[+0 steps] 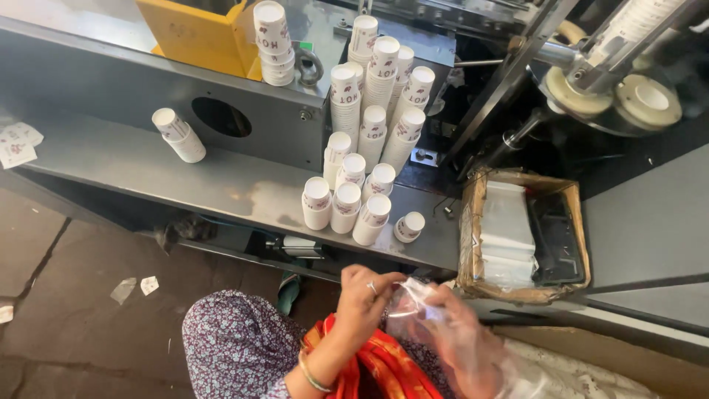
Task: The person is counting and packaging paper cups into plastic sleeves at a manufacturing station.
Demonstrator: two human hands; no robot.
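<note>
Hands: left hand (367,290) pinches clear plastic bag (436,310); right hand (461,332) inside.

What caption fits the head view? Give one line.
Both hands open a clear bag below stacked paper cups.

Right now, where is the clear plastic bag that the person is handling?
In the head view, the clear plastic bag is at bottom centre, held between the left hand and right hand, just below the grey shelf and left of the cardboard box.

Grey metal ledge (148,166), stacked paper cups (369,125), cardboard box (473,222)
</note>
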